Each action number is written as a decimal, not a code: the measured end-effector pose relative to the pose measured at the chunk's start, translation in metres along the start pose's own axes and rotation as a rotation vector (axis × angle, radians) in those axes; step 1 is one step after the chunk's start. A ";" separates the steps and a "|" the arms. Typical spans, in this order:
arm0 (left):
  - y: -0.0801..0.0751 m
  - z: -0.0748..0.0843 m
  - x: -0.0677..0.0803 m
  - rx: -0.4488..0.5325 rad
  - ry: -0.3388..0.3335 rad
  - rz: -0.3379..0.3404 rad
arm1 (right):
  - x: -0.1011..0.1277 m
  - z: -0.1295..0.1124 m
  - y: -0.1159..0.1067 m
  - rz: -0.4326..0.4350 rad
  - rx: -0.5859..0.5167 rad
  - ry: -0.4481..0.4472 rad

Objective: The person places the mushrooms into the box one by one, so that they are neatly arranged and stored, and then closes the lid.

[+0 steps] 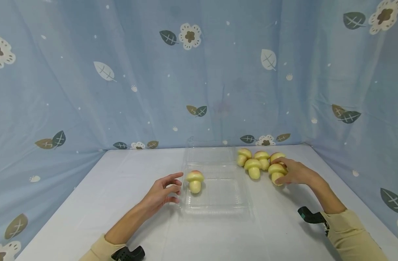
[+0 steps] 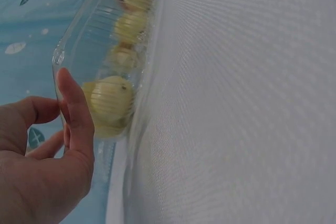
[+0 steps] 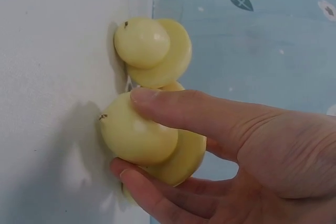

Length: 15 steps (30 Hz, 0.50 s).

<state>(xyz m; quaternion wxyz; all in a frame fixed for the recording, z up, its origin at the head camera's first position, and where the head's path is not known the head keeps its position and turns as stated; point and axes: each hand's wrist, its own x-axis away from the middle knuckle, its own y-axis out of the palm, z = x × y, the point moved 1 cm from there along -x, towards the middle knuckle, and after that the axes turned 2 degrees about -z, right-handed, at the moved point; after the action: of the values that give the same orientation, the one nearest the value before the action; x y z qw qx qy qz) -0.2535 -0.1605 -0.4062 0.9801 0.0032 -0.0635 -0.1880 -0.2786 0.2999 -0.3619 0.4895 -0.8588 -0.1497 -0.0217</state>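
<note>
Right hand [image 3: 210, 150] pinches a mushroom [image 3: 149, 137] – only its wrist view shows the grip; left hand [image 1: 161, 192] relaxed beside the tray [image 1: 218, 203]

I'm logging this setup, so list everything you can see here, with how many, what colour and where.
Mushroom in tray: one, pale yellow with a reddish cap, upright in the tray's left part.
Loose mushrooms: five, pale yellow, clustered on the table right of the tray; the nearest one is gripped by the right hand.
Tray: one, clear plastic, middle of the table.
Table: one, white cover.
Curtain: light blue with leaf and flower print, behind and at both sides.
Left hand: fingers relaxed, at the tray's left edge, holding nothing.
Right hand: fingers curled round the nearest loose mushroom.
</note>
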 end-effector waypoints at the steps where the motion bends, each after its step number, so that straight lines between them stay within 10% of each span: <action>1: 0.000 0.000 0.000 -0.001 0.001 -0.001 | 0.000 0.000 -0.001 0.005 0.002 -0.001; 15: 0.000 0.001 0.000 -0.005 -0.002 -0.013 | 0.007 -0.008 -0.011 0.077 0.039 -0.072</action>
<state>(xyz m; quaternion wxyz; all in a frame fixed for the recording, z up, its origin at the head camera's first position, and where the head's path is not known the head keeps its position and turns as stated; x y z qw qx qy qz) -0.2539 -0.1599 -0.4056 0.9788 0.0007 -0.0640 -0.1947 -0.2736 0.2997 -0.3475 0.5007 -0.8545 -0.1345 0.0312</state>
